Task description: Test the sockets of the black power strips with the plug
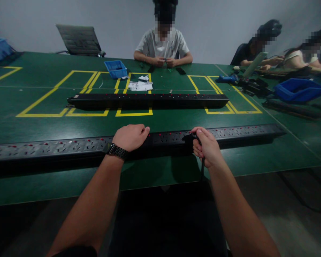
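Note:
A long black power strip (pixel 173 137) with sockets and small red lights lies across the table in front of me. My left hand (pixel 130 137), with a dark watch (pixel 117 151) at the wrist, rests closed over the strip left of its middle; its fingertips are mostly hidden. My right hand (pixel 207 144) is closed around a black plug (pixel 194 136), right at the strip's top face. From that fist a black cable (pixel 202 168) hangs toward the table edge. Whether the plug sits in a socket I cannot tell.
Another black power strip (pixel 149 101) lies farther back on the green table (pixel 171 121), across yellow tape outlines. Behind it are papers (pixel 140 86) and a blue bin (pixel 115 69). A person (pixel 163 43) sits opposite; others work at right near a larger blue bin (pixel 301 89).

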Tool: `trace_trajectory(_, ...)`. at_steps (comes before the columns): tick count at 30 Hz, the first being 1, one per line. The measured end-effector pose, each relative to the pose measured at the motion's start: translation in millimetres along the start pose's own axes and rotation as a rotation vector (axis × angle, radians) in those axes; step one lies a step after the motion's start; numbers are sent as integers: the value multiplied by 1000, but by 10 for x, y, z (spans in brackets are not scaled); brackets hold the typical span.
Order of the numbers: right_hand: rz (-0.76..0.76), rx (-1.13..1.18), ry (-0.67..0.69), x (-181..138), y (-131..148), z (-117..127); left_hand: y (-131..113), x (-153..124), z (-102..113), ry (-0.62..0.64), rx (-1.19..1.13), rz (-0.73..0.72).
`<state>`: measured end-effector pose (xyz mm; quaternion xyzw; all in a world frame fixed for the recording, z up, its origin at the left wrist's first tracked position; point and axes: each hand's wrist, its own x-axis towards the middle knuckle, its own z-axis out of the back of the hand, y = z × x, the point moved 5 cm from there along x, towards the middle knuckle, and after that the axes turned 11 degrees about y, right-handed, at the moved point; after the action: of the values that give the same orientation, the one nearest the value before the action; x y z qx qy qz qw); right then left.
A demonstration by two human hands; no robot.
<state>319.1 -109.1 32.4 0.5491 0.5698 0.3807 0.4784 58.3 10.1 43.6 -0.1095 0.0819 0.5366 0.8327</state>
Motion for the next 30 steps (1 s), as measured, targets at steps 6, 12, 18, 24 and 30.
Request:
trace_trajectory(6, 4, 3, -1, -4, -11, 5, -14, -13, 14, 9, -4, 2)
trace_trajectory(12, 16, 13, -12, -17, -13, -5, -16, -12, 9, 2, -6, -11)
trace_trajectory(18, 53, 37, 14, -4, -57, 14, -17, -10, 10, 7, -4, -8)
trace_trajectory(24, 96, 70, 21, 7, -82, 27, 0, -4, -13, 4, 5, -1)
trace_trajectory(30, 116, 106, 25, 2, -88, 28, 0, 5, -21, -14, 14, -8)
